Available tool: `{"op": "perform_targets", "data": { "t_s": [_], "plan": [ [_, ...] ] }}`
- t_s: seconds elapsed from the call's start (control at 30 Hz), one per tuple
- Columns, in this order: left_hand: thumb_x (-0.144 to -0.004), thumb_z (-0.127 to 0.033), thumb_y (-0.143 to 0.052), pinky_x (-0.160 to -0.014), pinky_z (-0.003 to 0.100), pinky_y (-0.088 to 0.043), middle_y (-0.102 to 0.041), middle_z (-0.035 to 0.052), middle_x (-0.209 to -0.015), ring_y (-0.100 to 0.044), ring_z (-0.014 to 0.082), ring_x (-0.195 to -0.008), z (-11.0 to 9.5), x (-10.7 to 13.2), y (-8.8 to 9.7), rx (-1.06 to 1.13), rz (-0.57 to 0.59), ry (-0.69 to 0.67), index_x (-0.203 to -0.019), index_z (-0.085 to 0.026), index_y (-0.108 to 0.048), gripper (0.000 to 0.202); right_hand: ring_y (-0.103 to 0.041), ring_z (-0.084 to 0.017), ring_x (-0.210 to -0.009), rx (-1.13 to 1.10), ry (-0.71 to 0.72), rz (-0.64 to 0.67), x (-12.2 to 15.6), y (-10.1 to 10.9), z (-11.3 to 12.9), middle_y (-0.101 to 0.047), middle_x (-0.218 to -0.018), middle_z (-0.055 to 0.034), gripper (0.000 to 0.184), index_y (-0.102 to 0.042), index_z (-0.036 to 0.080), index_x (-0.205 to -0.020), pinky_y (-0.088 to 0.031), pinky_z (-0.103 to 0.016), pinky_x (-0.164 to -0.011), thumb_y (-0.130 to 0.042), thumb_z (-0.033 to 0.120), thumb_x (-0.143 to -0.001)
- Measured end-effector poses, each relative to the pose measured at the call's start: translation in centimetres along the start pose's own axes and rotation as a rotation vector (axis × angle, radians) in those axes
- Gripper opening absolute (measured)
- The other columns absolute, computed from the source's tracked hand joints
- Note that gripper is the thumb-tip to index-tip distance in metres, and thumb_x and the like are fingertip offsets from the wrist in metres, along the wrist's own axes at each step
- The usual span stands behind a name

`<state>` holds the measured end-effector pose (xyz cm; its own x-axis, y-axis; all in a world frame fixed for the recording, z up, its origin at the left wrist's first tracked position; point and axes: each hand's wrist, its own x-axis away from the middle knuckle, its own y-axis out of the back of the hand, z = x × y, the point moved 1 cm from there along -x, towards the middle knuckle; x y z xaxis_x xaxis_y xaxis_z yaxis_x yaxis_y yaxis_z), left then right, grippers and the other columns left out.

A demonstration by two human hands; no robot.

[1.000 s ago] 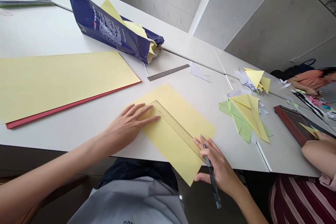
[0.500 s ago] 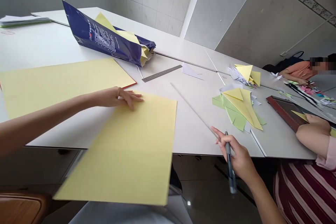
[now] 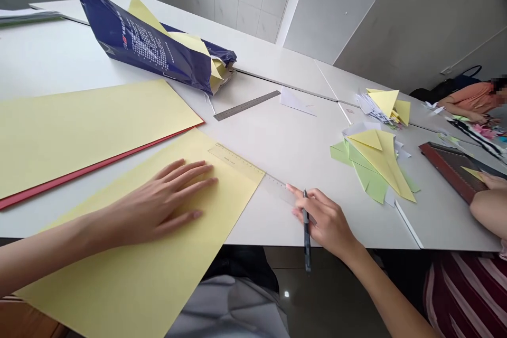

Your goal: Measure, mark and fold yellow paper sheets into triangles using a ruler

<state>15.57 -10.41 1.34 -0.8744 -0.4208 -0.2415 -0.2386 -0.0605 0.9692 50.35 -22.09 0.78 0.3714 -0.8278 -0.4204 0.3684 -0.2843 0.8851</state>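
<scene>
My left hand (image 3: pixel 158 203) lies flat, fingers spread, on a pale yellow sheet of paper (image 3: pixel 158 253) that hangs over the white table's (image 3: pixel 285 137) near edge. A clear plastic ruler (image 3: pixel 253 171) rests across the sheet's far right corner and out onto the table. My right hand (image 3: pixel 325 219) presses on the ruler's right end and holds a dark pen (image 3: pixel 306 232) between its fingers, tip pointing away from me.
A large yellow sheet over a red one (image 3: pixel 79 127) lies at the left. Behind it is a blue bag (image 3: pixel 150 47) with yellow paper, then a metal ruler (image 3: pixel 252 105). Folded yellow and green papers (image 3: pixel 374 166) lie at right. Another person's arm (image 3: pixel 489 206) rests by a dark red board (image 3: pixel 451 169).
The yellow sheet was lifted and turned, and now lies flat again at a new angle under my left hand. My right hand brought the clear ruler back onto its corner.
</scene>
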Motion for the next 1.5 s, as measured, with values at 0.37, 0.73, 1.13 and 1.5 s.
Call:
{"op": "perform_targets", "data": {
  "t_s": [0.37, 0.73, 1.13, 1.5],
  "plan": [
    [-0.093, -0.059, -0.044, -0.112, 0.051, -0.038, -0.042, 0.0145, -0.149, -0.041, 0.0323, -0.136, 2.8, -3.4, -0.6, -0.069, -0.031, 0.278, -0.147, -0.017, -0.035, 0.069, -0.053, -0.024, -0.131, -0.134, -0.039, 0.117, -0.7, -1.2, 0.7, -0.063, -0.134, -0.0044, 0.029, -0.051, 0.023, -0.083, -0.059, -0.04, -0.09, -0.039, -0.003, -0.085],
    [-0.096, -0.029, -0.047, -0.113, 0.041, -0.041, -0.052, 0.004, -0.144, -0.047, 0.0233, -0.134, 2.6, -2.8, -0.5, -0.026, -0.144, 0.127, -0.152, -0.028, -0.027, 0.06, -0.073, -0.025, -0.096, -0.013, -0.18, -0.118, -1.4, -2.0, 2.6, -0.074, -0.112, -0.0035, 0.021, -0.054, 0.025, -0.083, -0.065, -0.025, -0.069, -0.063, 0.005, -0.083],
    [-0.096, -0.031, -0.046, -0.117, 0.042, -0.039, -0.047, 0.0061, -0.149, -0.043, 0.025, -0.139, 2.8, -3.1, -0.7, 0.054, -0.075, 0.153, -0.152, -0.02, -0.028, 0.06, -0.074, -0.027, -0.087, 0.062, -0.285, -0.124, -2.1, -2.2, 3.3, -0.075, -0.104, -0.001, 0.023, -0.054, 0.027, -0.081, -0.064, -0.028, -0.05, -0.065, 0.007, -0.08],
    [-0.096, -0.033, -0.045, -0.118, 0.04, -0.038, -0.047, 0.0064, -0.148, -0.041, 0.0245, -0.14, 2.9, -3.0, -0.6, 0.031, -0.068, 0.158, -0.152, -0.017, -0.029, 0.06, -0.072, -0.029, -0.094, 0.001, -0.293, -0.108, -1.9, -2.0, 3.5, -0.075, -0.104, -0.0013, 0.023, -0.054, 0.027, -0.08, -0.066, -0.03, -0.054, -0.064, 0.006, -0.078]
  ]
}}
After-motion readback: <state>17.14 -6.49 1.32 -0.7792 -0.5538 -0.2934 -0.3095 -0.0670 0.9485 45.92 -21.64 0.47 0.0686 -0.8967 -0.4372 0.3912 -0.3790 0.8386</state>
